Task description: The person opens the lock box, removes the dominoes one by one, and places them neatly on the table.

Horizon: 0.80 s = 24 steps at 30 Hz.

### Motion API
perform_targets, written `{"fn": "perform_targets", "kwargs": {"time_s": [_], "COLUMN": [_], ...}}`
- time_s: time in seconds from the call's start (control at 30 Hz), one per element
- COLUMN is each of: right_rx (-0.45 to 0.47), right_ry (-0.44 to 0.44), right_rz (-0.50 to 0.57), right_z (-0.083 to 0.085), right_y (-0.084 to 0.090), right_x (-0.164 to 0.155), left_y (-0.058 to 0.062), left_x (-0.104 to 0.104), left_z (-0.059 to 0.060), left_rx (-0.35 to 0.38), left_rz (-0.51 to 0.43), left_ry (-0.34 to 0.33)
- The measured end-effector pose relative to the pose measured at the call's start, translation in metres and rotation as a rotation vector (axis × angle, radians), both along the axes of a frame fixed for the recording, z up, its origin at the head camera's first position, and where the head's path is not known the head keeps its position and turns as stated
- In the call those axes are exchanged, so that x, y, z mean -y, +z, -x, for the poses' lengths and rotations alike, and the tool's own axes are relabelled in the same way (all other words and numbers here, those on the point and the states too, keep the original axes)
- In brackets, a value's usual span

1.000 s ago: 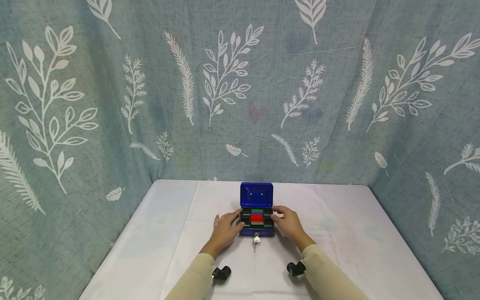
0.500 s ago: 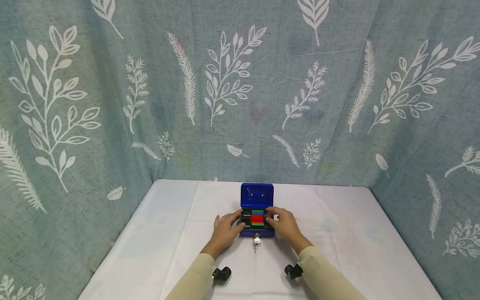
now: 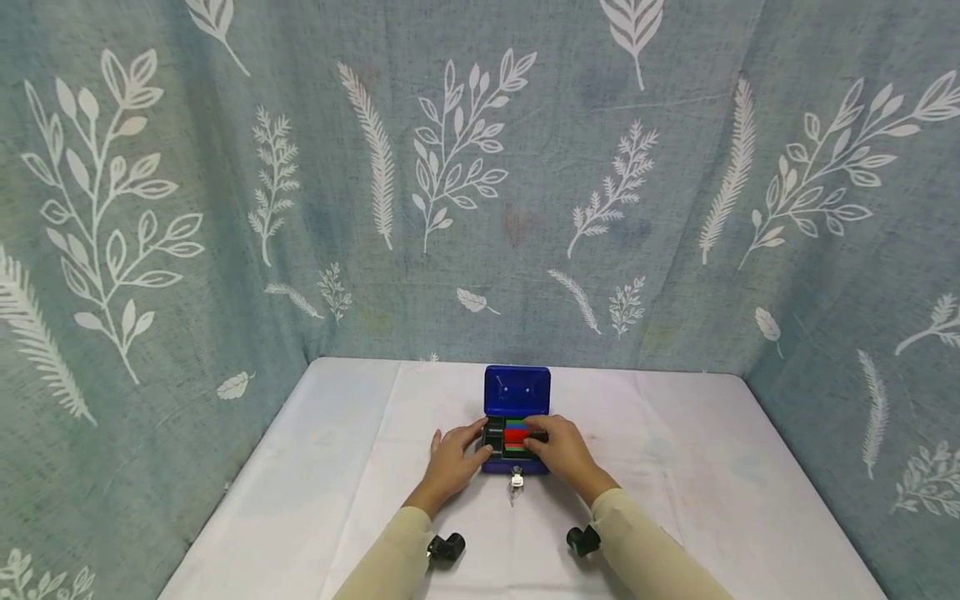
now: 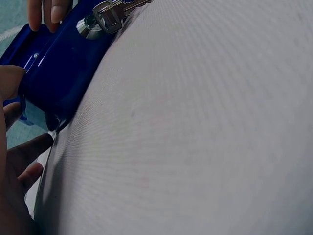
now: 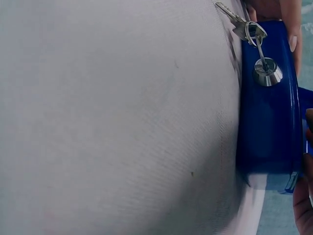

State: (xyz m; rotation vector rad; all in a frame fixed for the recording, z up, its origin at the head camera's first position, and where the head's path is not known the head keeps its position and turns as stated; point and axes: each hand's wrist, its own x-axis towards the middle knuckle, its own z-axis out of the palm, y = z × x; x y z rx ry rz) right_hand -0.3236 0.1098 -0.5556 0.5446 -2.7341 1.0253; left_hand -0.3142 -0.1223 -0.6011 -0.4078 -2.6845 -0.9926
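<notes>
Sitting near the middle of the white tablecloth (image 3: 360,467), a small blue cash box (image 3: 516,465) has its lid (image 3: 517,390) standing upright at the back. Inside the box a black tray (image 3: 492,435) holds a stack of flat coloured pieces, a red one (image 3: 513,434) most visible with blue behind it and green in front. A key (image 3: 516,480) sits in the lock on the box's front wall, a second key hanging from its ring onto the cloth.

At the box's left side the person's left hand (image 3: 453,461) rests with its fingers fairly straight, the fingertips touching the tray's left edge and the thumb against the box wall. At the box's right side the right hand (image 3: 561,450) lies over the right part of the tray, fingers curled down at its edge beside the red piece; whether they pinch anything I cannot tell.

Nearer the person than the box, two small black wrist cameras (image 3: 446,547) show under the cream sleeves (image 3: 390,558).
</notes>
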Motion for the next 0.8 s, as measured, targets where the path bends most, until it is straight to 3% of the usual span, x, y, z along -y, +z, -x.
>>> {"fn": "perform_targets", "kwargs": {"time_s": [0.63,0.8], "right_rx": [0.021,0.001], "right_ry": [-0.004,0.009], "right_rz": [-0.175,-0.210], "right_z": [0.012,0.013], "right_y": [0.005,0.005], "right_x": [0.013,0.015], "left_y": [0.003,0.004], "left_x": [-0.001,0.000], "left_z": [-0.005,-0.005], "left_rx": [-0.060,-0.038], "left_rz": [-0.007,-0.002], "left_ry": [-0.009,-0.003]}}
